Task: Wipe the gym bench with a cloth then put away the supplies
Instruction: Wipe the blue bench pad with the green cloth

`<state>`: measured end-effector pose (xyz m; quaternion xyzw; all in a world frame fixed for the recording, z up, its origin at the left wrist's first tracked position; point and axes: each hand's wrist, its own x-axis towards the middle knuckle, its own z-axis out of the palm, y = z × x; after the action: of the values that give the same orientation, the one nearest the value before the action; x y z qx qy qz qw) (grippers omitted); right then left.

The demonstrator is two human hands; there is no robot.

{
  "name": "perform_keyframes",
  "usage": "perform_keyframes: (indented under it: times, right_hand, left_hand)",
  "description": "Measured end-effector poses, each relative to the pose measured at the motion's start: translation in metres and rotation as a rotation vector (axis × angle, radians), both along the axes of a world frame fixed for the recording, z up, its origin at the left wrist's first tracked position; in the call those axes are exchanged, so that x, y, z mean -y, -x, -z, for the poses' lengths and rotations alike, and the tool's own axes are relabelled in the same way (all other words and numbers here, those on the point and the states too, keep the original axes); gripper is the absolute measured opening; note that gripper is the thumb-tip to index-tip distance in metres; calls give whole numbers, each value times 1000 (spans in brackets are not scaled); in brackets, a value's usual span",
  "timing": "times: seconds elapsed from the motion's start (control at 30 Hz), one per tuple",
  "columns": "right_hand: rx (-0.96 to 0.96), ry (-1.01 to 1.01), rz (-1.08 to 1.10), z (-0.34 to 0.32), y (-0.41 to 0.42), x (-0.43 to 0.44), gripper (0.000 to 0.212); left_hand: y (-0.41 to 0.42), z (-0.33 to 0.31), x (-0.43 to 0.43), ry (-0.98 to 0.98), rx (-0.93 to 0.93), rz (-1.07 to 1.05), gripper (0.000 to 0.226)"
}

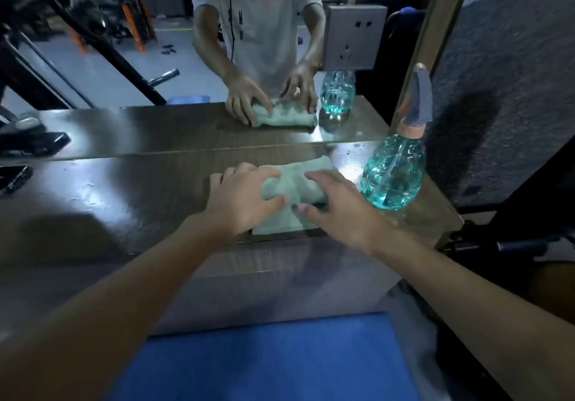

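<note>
I am seeing the cloth (295, 182), pale green and folded, lying on the dark counter (124, 189) right of its middle. Its long axis seems to be running from the counter's front edge towards the back edge, leaning slightly right at the far end. The near end is sitting just at the front edge, and the middle is bunching up between the hands. The left hand (239, 201) is resting on the cloth's left side, fingers close together and draped over it, thumb pushing into the raised fold. The right hand (339, 210) is pressing on the right side, fingers spread apart and fairly straight. The mirror (124, 89) is standing along the back edge and closing off that side, its reflection showing both hands lying over the cloth. The spray bottle (393, 173), clear with blue-green liquid, is standing upright near the back right corner, just beside the right hand and crowding that side. Leftward the counter is stretching wide and glossy, with only a dark flat thing (15, 178), too blurred to identify, at the far left edge. A wall socket (353, 38) is sitting above the bottle. The blue bench (280, 357) is lying below the front edge, between my forearms.
</note>
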<state>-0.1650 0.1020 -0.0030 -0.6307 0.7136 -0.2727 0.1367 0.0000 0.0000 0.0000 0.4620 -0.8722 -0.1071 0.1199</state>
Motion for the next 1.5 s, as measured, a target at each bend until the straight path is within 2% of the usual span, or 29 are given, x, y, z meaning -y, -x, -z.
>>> perform_keyframes:
  times: [0.07,0.1,0.23,0.37,0.47,0.57,0.7,0.9,0.97,1.07,1.1,1.17,1.23,1.33,1.4,1.5]
  right_hand:
    - [-146,-39,37,0,-3,2,52]
    - [-154,-27,46,1,-4,2,47]
    - [-68,72,41,-1,-13,-7,37]
    - [-76,199,33,7,-11,-31,43]
    - [41,317,-46,21,2,-69,40]
    - [83,393,-124,46,23,-115,37]
    - [100,326,-98,124,54,-170,38]
    - [50,100,40,302,85,-220,37]
    - [-14,-25,93,359,93,-229,40]
    - [-353,-346,174,434,91,-235,53]
    - [-408,-367,177,456,88,-234,55]
    - [-414,-283,133,492,82,-227,60]
    - [-407,-216,57,522,77,-217,72]
    - [-462,-197,3,557,72,-211,81]
    - [-518,-194,-13,571,75,-211,84]
    - [-486,-299,-24,576,79,-207,80]
  left_hand:
    - [0,-1,3,38,-42,18,48]
    - [1,1,3,48,-74,25,43]
    - [-1,11,-7,7,-325,55,28]
    - [-4,18,-42,134,-472,75,22]
    - [-4,22,-87,237,-593,123,22]
    - [4,46,-137,290,-617,169,21]
    - [35,129,-184,132,-628,196,21]
    - [80,319,-213,-148,-646,229,20]
    - [86,385,-214,-209,-608,245,18]
    - [83,474,-208,-228,-450,253,20]
    - [80,498,-204,-220,-397,266,24]
    - [75,534,-196,-177,-260,279,31]
    - [73,552,-190,-123,-95,277,35]
    - [73,564,-184,-27,52,319,43]
    - [76,565,-182,23,77,330,41]
    - [79,561,-186,44,60,334,43]
